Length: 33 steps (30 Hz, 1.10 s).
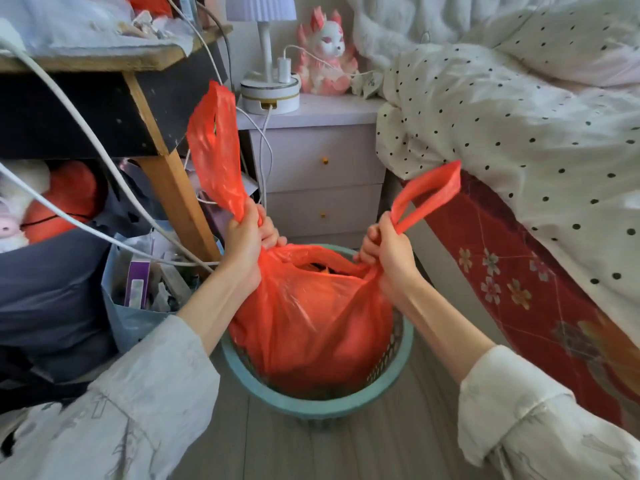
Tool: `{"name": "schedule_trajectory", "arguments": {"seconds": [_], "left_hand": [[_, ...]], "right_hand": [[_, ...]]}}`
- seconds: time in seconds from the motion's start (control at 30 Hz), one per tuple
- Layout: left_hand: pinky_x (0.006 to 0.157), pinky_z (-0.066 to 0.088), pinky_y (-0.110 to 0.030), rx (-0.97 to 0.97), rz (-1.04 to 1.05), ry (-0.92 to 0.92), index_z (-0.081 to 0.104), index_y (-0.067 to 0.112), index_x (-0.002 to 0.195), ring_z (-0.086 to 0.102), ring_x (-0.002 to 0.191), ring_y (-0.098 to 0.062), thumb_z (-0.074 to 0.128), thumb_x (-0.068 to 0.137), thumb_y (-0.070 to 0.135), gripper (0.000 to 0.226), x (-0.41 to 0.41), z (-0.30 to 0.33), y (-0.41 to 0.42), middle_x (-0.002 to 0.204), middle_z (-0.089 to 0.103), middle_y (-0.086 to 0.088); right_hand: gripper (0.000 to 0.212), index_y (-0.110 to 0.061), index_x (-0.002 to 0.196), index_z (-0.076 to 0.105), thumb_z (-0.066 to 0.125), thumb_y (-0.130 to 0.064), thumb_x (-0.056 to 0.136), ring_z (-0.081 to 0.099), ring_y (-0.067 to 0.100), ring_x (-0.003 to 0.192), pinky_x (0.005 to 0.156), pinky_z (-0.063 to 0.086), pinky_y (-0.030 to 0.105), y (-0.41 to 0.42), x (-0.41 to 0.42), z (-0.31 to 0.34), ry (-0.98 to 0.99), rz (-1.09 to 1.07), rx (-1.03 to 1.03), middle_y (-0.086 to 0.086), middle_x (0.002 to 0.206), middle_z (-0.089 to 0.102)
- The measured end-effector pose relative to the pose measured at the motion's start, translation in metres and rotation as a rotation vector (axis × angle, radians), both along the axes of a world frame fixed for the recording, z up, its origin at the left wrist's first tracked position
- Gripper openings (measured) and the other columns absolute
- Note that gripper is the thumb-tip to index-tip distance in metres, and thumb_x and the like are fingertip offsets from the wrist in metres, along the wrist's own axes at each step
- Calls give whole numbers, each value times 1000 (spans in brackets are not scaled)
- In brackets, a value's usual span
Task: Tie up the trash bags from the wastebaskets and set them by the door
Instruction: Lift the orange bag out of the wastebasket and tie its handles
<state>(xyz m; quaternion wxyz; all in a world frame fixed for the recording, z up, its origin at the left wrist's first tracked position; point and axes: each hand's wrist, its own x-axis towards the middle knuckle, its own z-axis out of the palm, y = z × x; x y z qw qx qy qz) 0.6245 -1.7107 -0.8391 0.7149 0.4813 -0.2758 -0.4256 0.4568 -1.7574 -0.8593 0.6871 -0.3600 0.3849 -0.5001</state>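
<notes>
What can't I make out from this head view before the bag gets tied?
- Contents of the red trash bag: head view, only a dark gap shows at its mouth; the plastic hides the rest.
- Lower part of the bag: hidden inside the teal wastebasket.
- Fingertips of the left hand and right hand: curled into the bunched handles.
- The door: nowhere in view.
- Items under the wooden table: shadowed, cluttered.

Full red plastic trash bag (311,317) sitting in my teal mesh wastebasket (398,372) on the floor, mouth partly open, handle loops pulled up toward 10 and 2 o'clock
</notes>
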Motion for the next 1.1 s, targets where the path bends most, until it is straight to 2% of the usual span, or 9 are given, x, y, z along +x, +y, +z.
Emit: {"name": "schedule_trajectory", "arguments": {"seconds": [0.07, 0.13, 0.3, 0.47, 0.6, 0.7, 0.8, 0.97, 1.1], "left_hand": [[42, 39, -17, 14, 86, -151, 36, 19, 61, 36, 28, -3, 31, 99, 28, 39, -2, 26, 3, 47, 37, 6], [40, 38, -14, -7, 172, -248, 38, 18, 61, 43, 30, 0, 34, 98, 24, 38, 2, 51, 8, 55, 40, 3], [39, 25, -19, -144, 110, -119, 36, 19, 61, 24, 27, -4, 30, 99, 31, 40, 17, 102, 29, 32, 26, 12], [35, 21, -15, -132, 240, -262, 36, 20, 61, 23, 29, -4, 33, 98, 33, 39, 48, 139, 70, 32, 25, 12], [34, 19, -9, -124, 330, -307, 36, 19, 61, 20, 26, -4, 33, 97, 32, 39, 72, 173, 110, 30, 23, 12], [34, 20, -11, -81, 362, -405, 39, 19, 64, 20, 27, -4, 35, 95, 35, 35, 86, 188, 141, 31, 24, 12], [35, 18, -12, -9, 414, -421, 41, 20, 67, 20, 29, -4, 37, 95, 36, 33, 101, 170, 171, 32, 25, 12], [33, 17, -7, 129, 484, -301, 37, 20, 64, 19, 25, -1, 35, 97, 32, 36, 117, 82, 215, 29, 23, 11], [34, 21, -7, 265, 468, -160, 37, 19, 66, 20, 23, -3, 34, 98, 31, 35, 119, -5, 241, 28, 24, 11]], "right_hand": [[44, -18, 57, 32, 32, -37, 97, 18, 7, 29, 51, 25, 27, -2, 2, 25, 24, 5, -65, -10, 32, 23], [44, -17, 58, 33, 32, -36, 98, 18, 7, 30, 52, 25, 28, -2, 3, 48, -19, -6, -93, -10, 33, 24], [45, -17, 57, 33, 33, -38, 97, 17, 9, 30, 53, 29, 27, 13, 20, 93, -76, 92, -128, -9, 34, 23], [45, -17, 57, 34, 35, -38, 96, 17, 10, 34, 53, 24, 28, 41, 59, 127, -77, 236, -149, -8, 38, 22], [47, -18, 55, 33, 32, -41, 96, 18, 10, 31, 50, 31, 25, 66, 91, 154, -131, 397, -162, -7, 36, 19], [48, -19, 55, 32, 31, -45, 96, 19, 9, 31, 48, 34, 23, 90, 116, 164, -138, 515, -161, -7, 36, 19], [46, -19, 57, 32, 31, -44, 95, 19, 9, 32, 50, 33, 24, 118, 141, 153, -69, 604, -160, -8, 36, 21], [42, -19, 59, 31, 33, -38, 96, 19, 8, 32, 50, 26, 27, 167, 172, 82, 60, 721, -72, -9, 34, 23], [40, -18, 61, 34, 33, -36, 97, 25, 5, 27, 40, 31, 20, 190, 175, 9, 165, 761, 49, -11, 32, 29]]}}
